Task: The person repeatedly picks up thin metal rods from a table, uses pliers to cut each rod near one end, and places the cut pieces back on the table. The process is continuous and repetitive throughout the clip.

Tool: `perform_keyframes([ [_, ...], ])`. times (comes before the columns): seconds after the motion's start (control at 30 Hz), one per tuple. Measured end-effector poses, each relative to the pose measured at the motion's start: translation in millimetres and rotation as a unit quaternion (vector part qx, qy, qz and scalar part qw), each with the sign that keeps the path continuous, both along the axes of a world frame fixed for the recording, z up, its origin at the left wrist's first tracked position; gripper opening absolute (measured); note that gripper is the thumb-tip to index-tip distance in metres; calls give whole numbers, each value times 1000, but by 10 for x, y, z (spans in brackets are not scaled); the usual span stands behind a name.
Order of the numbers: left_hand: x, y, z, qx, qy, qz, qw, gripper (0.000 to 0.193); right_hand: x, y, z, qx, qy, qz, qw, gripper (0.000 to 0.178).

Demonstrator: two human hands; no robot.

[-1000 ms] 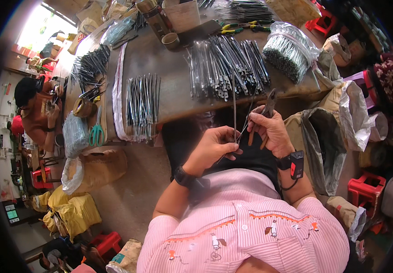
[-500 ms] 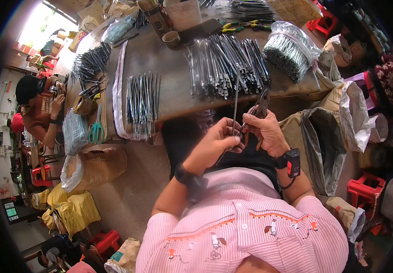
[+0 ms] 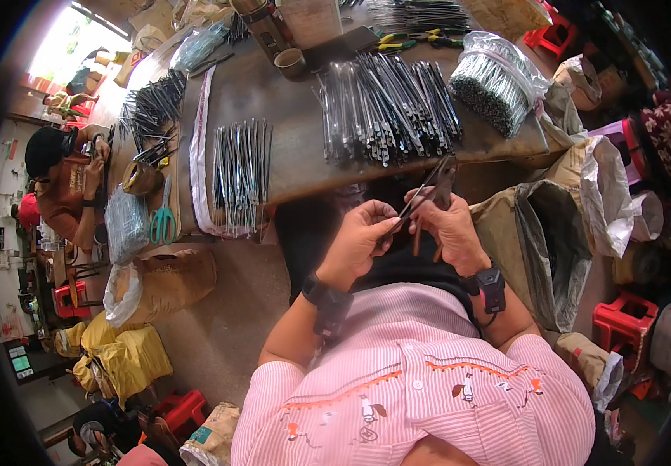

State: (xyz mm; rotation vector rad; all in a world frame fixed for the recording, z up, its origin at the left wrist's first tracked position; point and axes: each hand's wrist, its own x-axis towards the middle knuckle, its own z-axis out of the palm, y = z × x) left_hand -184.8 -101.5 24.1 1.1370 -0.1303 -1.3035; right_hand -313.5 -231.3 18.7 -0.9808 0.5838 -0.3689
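My left hand [image 3: 362, 237] is closed with thumb and fingers pinching a thin dark metal strip [image 3: 415, 202], which slants up to the right. My right hand [image 3: 450, 229] is wrapped round a pair of pliers [image 3: 445, 180], jaws pointing up and brown handles hanging below the palm. The strip's upper part passes close to the pliers; whether the jaws touch it I cannot tell. Beyond my hands, a broad row of metal strips [image 3: 390, 109] lies on the table [image 3: 296, 167]. A smaller row of strips [image 3: 241, 175] rests further left.
A plastic-wrapped bundle of rods [image 3: 498, 85] lies at the table's right. Yellow-handled pliers [image 3: 394, 44], a cup [image 3: 290, 62] and a flask [image 3: 261, 23] are at the back. Teal scissors [image 3: 163, 221] lie left. Open sacks [image 3: 556, 248] stand right; another person [image 3: 67, 182] sits far left.
The strip has swung from nearly upright to a slant up to the right. My left hand has shifted slightly left, and my right fingers have closed in nearer the strip.
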Motion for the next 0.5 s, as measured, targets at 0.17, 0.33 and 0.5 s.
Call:
perform_keyframes([
  [0.17,37,50,59,-23,-70,-32,997,16,-124,-181,-123,266,-65,-132,953,27],
  [0.33,-30,27,98,-15,-202,-18,979,18,-380,-244,-201,404,-103,-3,909,24],
  [0.5,-16,-33,82,-38,-386,-3,922,20,-521,-103,-221,108,-13,156,982,50],
])
